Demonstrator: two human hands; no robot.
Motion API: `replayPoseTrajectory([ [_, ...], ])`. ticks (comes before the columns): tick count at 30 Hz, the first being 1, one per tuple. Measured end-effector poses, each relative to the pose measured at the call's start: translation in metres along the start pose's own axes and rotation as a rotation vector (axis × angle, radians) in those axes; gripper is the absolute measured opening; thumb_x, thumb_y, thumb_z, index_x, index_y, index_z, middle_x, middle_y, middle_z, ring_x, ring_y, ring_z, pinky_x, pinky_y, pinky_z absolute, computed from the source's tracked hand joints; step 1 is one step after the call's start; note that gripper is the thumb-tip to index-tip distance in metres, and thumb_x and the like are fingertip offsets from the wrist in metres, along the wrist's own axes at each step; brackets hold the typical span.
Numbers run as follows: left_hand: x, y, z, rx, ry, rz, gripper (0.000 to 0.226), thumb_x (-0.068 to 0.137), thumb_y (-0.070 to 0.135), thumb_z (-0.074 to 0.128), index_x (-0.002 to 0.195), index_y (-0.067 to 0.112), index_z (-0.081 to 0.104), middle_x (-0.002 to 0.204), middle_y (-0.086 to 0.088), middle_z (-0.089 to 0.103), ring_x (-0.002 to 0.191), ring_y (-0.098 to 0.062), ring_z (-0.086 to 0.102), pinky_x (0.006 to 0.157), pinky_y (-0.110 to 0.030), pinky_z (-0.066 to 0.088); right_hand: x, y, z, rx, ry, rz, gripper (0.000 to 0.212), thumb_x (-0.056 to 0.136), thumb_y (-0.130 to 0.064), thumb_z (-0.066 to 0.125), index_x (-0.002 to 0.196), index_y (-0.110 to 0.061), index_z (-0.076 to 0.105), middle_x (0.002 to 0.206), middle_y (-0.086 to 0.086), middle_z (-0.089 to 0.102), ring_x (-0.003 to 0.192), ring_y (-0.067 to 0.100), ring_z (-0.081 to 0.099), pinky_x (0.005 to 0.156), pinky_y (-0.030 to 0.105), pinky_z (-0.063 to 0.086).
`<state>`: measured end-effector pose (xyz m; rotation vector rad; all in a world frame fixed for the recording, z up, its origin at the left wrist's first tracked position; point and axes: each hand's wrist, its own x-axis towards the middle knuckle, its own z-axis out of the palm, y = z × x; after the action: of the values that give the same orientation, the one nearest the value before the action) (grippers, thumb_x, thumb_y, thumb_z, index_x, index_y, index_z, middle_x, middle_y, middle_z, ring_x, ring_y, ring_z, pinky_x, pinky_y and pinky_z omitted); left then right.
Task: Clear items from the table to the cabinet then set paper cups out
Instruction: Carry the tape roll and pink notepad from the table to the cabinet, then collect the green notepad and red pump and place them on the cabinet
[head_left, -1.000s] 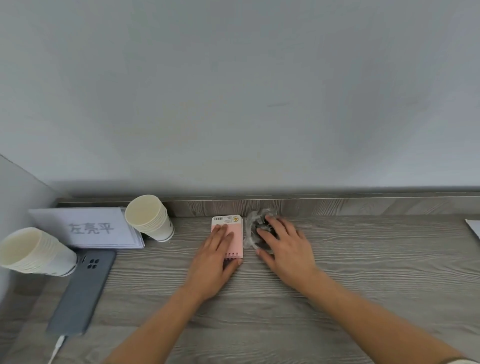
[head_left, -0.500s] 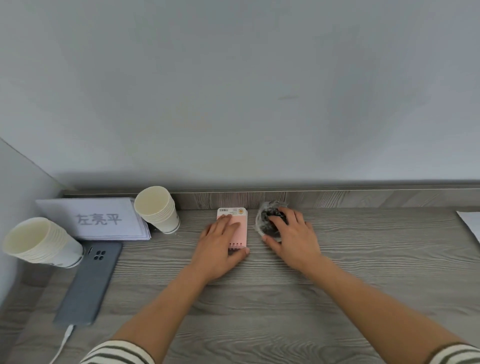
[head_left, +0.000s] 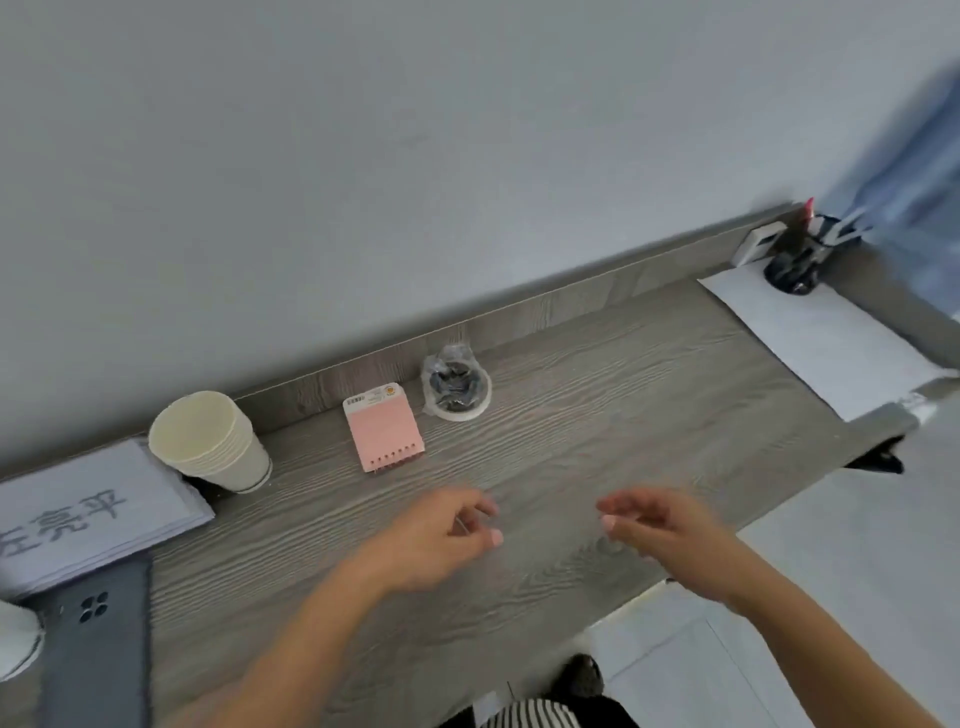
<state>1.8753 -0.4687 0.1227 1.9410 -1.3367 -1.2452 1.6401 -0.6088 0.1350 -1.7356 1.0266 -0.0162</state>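
Both hands off since a second ago: left hand (head_left: 441, 535) and right hand (head_left: 660, 530) hover empty, grip loosely open, while pink notepad (head_left: 383, 427) and tape roll (head_left: 457, 387) sit uncleared near worktop (head_left: 597, 415) back edge.

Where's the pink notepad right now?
In the head view the pink notepad lies flat near the table's back edge, between the stack of paper cups to its left and the clear bag of dark clips to its right.

Grey phone (head_left: 96, 644), white sheet (head_left: 826, 338)
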Motion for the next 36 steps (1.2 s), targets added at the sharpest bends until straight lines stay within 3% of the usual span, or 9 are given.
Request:
replayPoseTrajectory([
  [4,0.002,0.036,0.047,-0.047,-0.161,0.048,0.025,0.090,0.032,0.061,0.114,0.025,0.059,0.092,0.010,0.058,0.080,-0.003,0.054,0.075,-0.017,0.045,-0.076,0.041,-0.012,0.106,0.201,0.150,0.017,0.087,-0.033,0.067,0.104,-0.031,0.069,0.099,-0.012,0.073,0.089,0.000,0.068,0.071,0.014,0.045],
  [13,0.025,0.127,0.187,0.027,-0.472,0.061,0.025,0.088,0.036,0.063,0.112,0.029,0.062,0.098,0.000,0.068,0.097,-0.016,0.065,0.090,-0.026,0.050,-0.237,0.143,-0.032,0.385,0.592,0.355,0.016,0.087,-0.034,0.068,0.102,-0.035,0.068,0.097,-0.015,0.074,0.090,0.000,0.068,0.081,0.024,0.054],
  [18,0.047,0.204,0.283,0.071,-0.643,0.102,0.017,0.088,0.028,0.066,0.105,0.028,0.064,0.101,-0.009,0.072,0.085,-0.006,0.069,0.072,-0.018,0.052,-0.326,0.213,-0.063,0.530,0.787,0.458,0.016,0.085,-0.037,0.069,0.102,-0.037,0.068,0.098,-0.017,0.074,0.092,-0.002,0.067,0.085,0.026,0.053],
  [21,0.060,0.254,0.330,0.072,-0.684,0.146,0.024,0.082,0.033,0.068,0.104,0.024,0.065,0.100,-0.014,0.071,0.086,-0.010,0.070,0.076,-0.024,0.052,-0.368,0.252,-0.089,0.632,0.923,0.502,0.016,0.085,-0.036,0.070,0.101,-0.034,0.070,0.094,-0.010,0.075,0.092,0.008,0.069,0.084,0.033,0.053],
  [25,0.085,0.309,0.376,0.048,-0.684,0.182,0.028,0.080,0.032,0.067,0.105,0.020,0.066,0.095,-0.009,0.075,0.088,-0.020,0.071,0.084,-0.037,0.055,-0.399,0.285,-0.135,0.759,1.095,0.477,0.014,0.089,-0.020,0.066,0.101,-0.022,0.071,0.092,0.003,0.076,0.087,0.017,0.072,0.074,0.033,0.052],
  [29,0.133,0.353,0.428,0.081,-0.699,0.187,0.023,0.086,0.026,0.066,0.107,0.017,0.065,0.094,-0.009,0.075,0.084,-0.016,0.071,0.073,-0.026,0.053,-0.401,0.322,-0.183,0.827,1.172,0.485,0.014,0.088,-0.017,0.066,0.101,-0.020,0.071,0.092,0.005,0.076,0.086,0.019,0.072,0.072,0.032,0.052],
  [34,0.204,0.424,0.509,0.111,-0.808,0.239,0.015,0.092,0.021,0.060,0.106,0.020,0.065,0.096,-0.007,0.075,0.087,-0.016,0.070,0.073,-0.022,0.053,-0.398,0.375,-0.266,0.842,1.225,0.528,0.015,0.089,-0.017,0.066,0.104,-0.020,0.070,0.094,0.007,0.076,0.088,0.020,0.071,0.071,0.028,0.052],
  [36,0.231,0.466,0.533,0.130,-0.853,0.269,0.019,0.088,0.029,0.064,0.106,0.020,0.065,0.094,-0.006,0.075,0.087,-0.016,0.070,0.073,-0.023,0.053,-0.402,0.388,-0.307,0.837,1.278,0.535,0.015,0.089,-0.018,0.066,0.104,-0.021,0.070,0.093,0.007,0.076,0.087,0.019,0.071,0.070,0.027,0.052],
])
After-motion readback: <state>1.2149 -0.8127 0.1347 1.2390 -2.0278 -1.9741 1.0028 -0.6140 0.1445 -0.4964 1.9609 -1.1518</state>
